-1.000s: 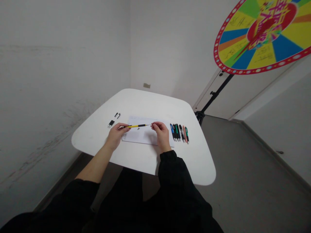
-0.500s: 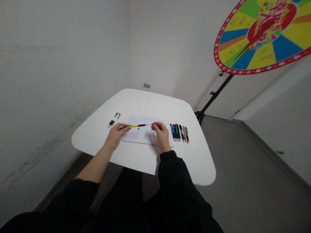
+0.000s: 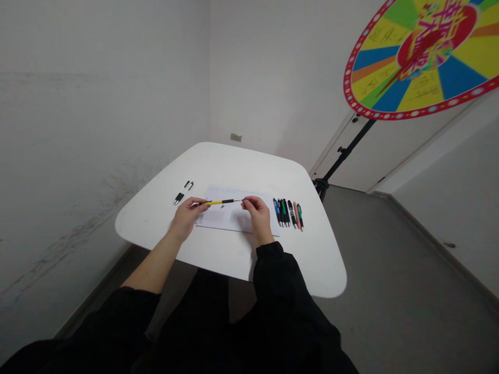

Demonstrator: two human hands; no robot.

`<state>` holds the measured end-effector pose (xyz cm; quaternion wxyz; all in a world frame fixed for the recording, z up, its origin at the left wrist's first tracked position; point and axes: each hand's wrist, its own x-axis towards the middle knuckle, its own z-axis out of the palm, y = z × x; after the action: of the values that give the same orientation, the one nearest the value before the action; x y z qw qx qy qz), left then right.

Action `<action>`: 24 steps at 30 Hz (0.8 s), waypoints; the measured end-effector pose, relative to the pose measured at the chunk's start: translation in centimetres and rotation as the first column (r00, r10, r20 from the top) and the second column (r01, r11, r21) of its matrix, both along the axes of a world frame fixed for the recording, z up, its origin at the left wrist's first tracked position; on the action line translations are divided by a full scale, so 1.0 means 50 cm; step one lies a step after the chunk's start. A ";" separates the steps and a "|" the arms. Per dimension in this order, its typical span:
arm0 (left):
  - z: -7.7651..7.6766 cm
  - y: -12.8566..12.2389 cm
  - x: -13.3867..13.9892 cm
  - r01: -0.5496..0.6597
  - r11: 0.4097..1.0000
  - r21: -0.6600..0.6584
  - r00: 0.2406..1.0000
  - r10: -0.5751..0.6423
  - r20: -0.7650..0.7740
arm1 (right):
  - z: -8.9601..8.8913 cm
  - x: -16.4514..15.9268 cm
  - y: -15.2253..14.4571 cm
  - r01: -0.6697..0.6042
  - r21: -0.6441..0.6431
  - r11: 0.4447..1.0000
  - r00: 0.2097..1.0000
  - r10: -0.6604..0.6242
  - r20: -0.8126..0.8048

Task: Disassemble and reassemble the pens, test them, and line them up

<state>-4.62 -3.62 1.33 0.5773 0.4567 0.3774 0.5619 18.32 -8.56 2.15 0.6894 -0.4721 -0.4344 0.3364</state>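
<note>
My left hand [image 3: 184,214] pinches the rear end of a yellow pen [image 3: 216,202] with a black grip, held level above white paper [image 3: 226,221]. At the pen's front end, the fingers of my right hand [image 3: 256,212] are closed on a thin pen refill [image 3: 238,200]. A short length of the refill shows between the pen's open front and my right fingertips; the rest is hidden. Below the pen, a small silver pen tip [image 3: 223,206] lies on the paper.
Several pens [image 3: 287,213] lie in a row right of the paper. Two black-and-white pens [image 3: 182,192] lie at the left of the white table [image 3: 249,161]. A colourful prize wheel [image 3: 423,57] on a black stand [image 3: 346,153] stands behind the table's right side.
My right hand has shifted very slightly left toward the pen, and less of the refill shows between them. My left hand has hardly moved.
</note>
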 end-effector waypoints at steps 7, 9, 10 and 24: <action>-0.002 0.001 -0.001 0.006 1.000 0.005 1.000 -0.006 -0.012 | 0.009 -0.004 -0.006 0.014 -0.003 1.000 0.999 -0.014 0.030; -0.003 0.000 -0.002 0.011 1.000 0.012 1.000 -0.011 -0.017 | 0.011 -0.004 -0.008 0.019 -0.003 1.000 0.999 -0.019 0.045; -0.003 0.000 -0.002 0.012 1.000 0.015 1.000 -0.011 -0.017 | 0.011 -0.003 -0.008 0.020 -0.002 1.000 0.998 -0.020 0.052; -0.004 -0.002 -0.002 0.021 0.999 0.029 0.999 -0.020 -0.039 | 0.004 -0.002 -0.006 0.020 -0.001 1.000 0.996 -0.020 0.089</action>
<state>-4.73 -3.71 1.12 0.5688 0.4796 0.3757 0.5525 18.23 -8.84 2.32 0.6724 -0.4915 -0.4596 0.3083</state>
